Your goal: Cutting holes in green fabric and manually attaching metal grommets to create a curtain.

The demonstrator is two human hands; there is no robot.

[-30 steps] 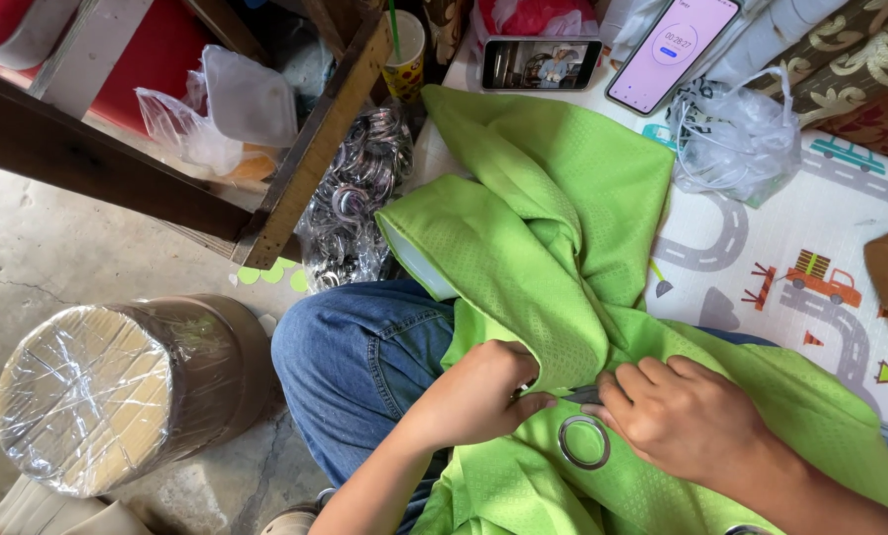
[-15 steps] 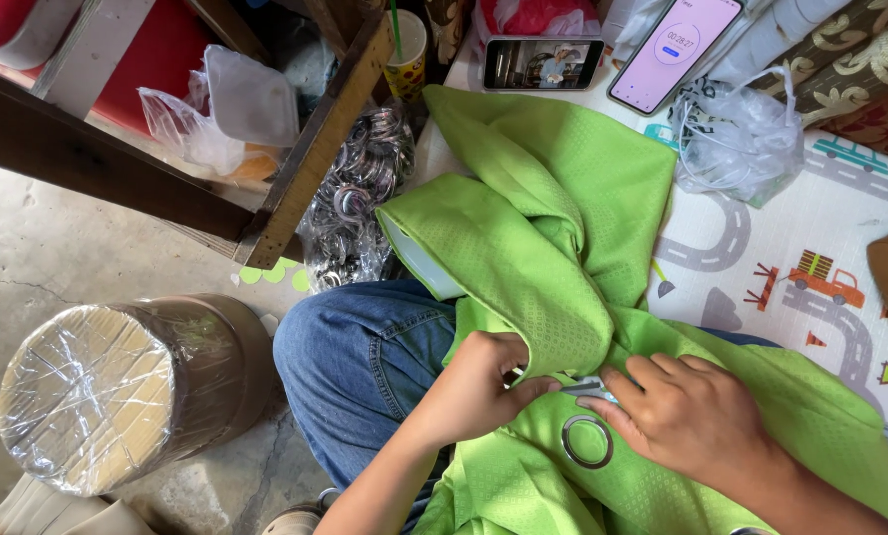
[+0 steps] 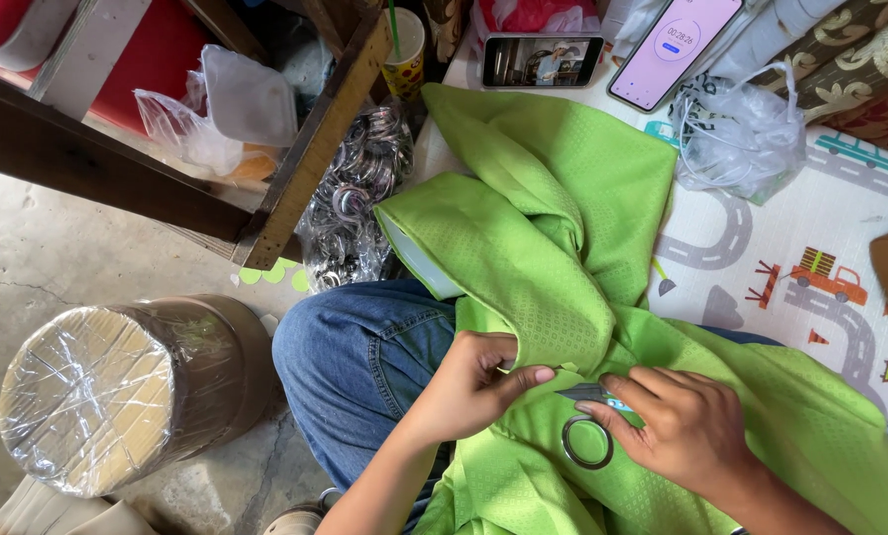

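The left hand pinches a fold of the green cloth shut between thumb and fingers, right above the ring. The right hand, just right of the ring, is closed on a small tool whose grey tip points at the pinched fold; what kind of tool it is I cannot tell. The ring lies flat on the cloth over the lap, touching the right hand's fingers.

The step in hand looks like working the cloth at the ring's spot, cutting or marking it. The next move calls for the fold held taut and the tip brought in squarely, clear of the left thumb.

Left of the ring are a jeans knee and, further left, a wrapped roll. Beyond it, a bag of rings sits by a wood frame. Farthest, two phones lie on the play mat.
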